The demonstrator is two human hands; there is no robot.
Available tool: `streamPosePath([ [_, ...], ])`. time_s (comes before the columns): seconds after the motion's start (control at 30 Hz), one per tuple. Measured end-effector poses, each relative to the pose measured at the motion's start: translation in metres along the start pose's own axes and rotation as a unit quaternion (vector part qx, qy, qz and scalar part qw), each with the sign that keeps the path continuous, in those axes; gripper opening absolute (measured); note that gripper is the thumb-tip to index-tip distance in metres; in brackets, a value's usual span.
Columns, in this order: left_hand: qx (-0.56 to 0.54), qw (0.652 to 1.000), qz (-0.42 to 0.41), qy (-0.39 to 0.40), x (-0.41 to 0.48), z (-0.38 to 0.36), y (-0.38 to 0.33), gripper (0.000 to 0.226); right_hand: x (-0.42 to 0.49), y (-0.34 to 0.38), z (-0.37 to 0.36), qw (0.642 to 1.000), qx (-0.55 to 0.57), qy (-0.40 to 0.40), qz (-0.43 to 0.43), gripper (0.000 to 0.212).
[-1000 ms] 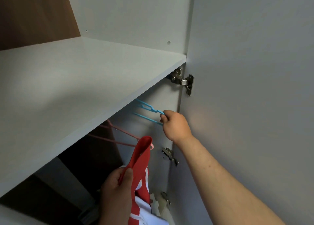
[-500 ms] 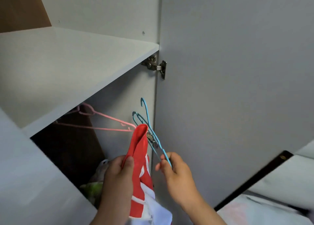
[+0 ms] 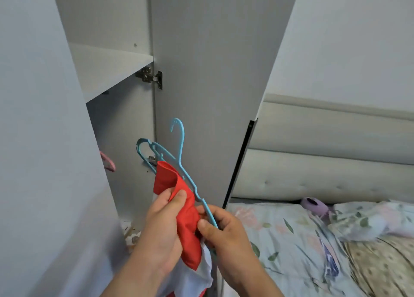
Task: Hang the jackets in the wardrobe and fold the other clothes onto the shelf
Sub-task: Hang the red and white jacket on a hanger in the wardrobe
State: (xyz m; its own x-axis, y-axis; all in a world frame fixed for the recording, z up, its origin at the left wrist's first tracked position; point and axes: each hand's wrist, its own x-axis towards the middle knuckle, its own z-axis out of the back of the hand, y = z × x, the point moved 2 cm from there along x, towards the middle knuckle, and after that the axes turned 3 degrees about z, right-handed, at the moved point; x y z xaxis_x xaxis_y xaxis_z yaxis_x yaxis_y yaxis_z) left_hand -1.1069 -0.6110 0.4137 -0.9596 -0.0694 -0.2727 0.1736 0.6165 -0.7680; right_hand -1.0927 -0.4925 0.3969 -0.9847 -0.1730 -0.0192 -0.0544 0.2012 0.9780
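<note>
Head view, lower centre: right hand [image 3: 224, 231] pinches pale blue plastic hangers [image 3: 182, 162] slanting up-left, hooks topmost; left hand [image 3: 165, 225] grips the red-and-white fabric jacket [image 3: 186, 218], touching their left side.

Glossy plastic hanger [image 3: 179, 162], matt cloth jacket [image 3: 186, 211]

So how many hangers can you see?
3. A blue plastic hanger and a second blue hanger run down into the right hand, beside the red and white jacket. A pink plastic hanger peeks out inside the grey wardrobe. More may be hidden inside.
</note>
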Motion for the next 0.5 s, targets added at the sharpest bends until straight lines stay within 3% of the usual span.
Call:
streamPosePath([
  [0.1, -0.015, 0.999, 0.032, 0.034, -0.041, -0.006, 0.002, 0.015, -0.049, 0.013, 0.007, 1.0, -0.018, -0.02, 0.015, 0.028],
  [0.2, -0.019, 0.997, 0.046, 0.064, -0.076, -0.014, 0.007, 0.014, -0.089, 0.027, 0.009, 0.994, -0.057, -0.086, 0.044, 0.023],
  [0.5, 0.017, 0.982, 0.112, 0.152, -0.132, -0.033, 0.031, 0.019, -0.165, 0.047, 0.018, 0.952, -0.14, -0.265, 0.071, 0.044],
])
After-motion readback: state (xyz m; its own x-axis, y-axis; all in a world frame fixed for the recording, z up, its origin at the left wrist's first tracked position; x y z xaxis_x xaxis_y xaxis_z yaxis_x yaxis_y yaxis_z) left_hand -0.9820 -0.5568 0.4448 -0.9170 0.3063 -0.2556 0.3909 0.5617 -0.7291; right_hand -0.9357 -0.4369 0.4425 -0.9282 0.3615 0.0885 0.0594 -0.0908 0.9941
